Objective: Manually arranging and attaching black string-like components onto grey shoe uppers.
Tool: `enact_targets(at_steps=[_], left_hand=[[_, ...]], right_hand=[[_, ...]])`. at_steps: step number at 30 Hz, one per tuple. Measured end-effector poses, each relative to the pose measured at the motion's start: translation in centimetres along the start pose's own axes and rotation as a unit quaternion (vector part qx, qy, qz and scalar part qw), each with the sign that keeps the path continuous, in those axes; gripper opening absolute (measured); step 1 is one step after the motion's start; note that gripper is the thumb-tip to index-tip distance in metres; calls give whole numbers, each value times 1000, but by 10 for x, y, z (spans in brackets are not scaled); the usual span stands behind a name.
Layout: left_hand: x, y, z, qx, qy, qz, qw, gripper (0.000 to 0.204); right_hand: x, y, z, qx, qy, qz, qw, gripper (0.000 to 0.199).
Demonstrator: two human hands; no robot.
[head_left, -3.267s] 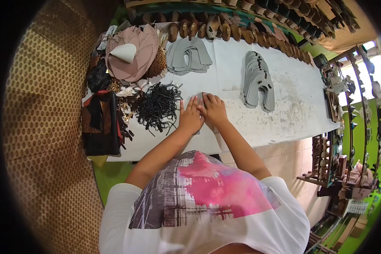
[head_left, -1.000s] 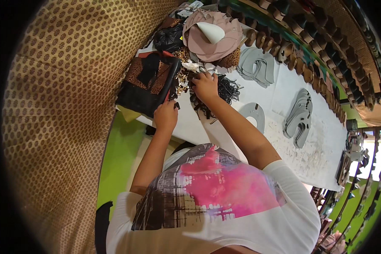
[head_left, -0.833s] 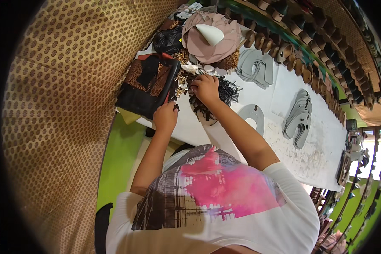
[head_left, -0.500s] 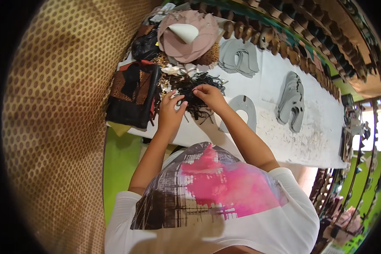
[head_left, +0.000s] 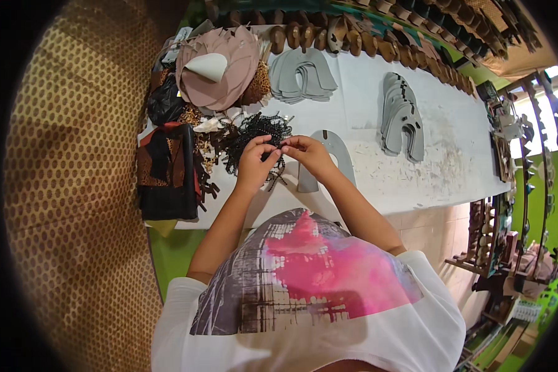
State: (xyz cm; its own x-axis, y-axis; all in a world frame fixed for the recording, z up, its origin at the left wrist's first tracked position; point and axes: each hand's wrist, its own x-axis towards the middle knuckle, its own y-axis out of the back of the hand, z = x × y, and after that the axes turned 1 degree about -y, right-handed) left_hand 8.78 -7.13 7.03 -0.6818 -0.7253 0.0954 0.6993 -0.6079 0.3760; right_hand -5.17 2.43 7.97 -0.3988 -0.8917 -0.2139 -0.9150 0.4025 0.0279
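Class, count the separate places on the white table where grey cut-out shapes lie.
3: a stack at the far edge, a stack to the right, one piece under the right hand. Stacked pieces beneath are hidden.

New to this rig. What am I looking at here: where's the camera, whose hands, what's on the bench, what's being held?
There is no machine: a person works with two bare hands. The one picture comes from a wide fisheye camera on that person's head, looking down, so straight edges bend and the forearms enter from below.

The left hand and right hand meet fingertip to fingertip over a white workbench, pinching something small and dark, too small to identify. They sit at the edge of a pile of black strips. By the right hand lies a single grey U-shaped cutout. Further back are two stacks of grey cutouts, a pile of pink pieces, and dark patterned fabric to the left.
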Motion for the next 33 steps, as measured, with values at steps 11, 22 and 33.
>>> enact_targets(at_steps=[11, 22, 33], left_hand=[[6, -18, 24, -26, -88, -36, 995, 13], [2, -30, 23, -97, -22, -53, 994, 16], [-5, -40, 17, -127, 23, -8, 992, 13]], right_hand=[[-26, 12, -4, 146, -31, 80, 986, 17], [-39, 16, 4, 162, -53, 55, 984, 17], [-38, 23, 8, -29, 22, 39, 999, 20]])
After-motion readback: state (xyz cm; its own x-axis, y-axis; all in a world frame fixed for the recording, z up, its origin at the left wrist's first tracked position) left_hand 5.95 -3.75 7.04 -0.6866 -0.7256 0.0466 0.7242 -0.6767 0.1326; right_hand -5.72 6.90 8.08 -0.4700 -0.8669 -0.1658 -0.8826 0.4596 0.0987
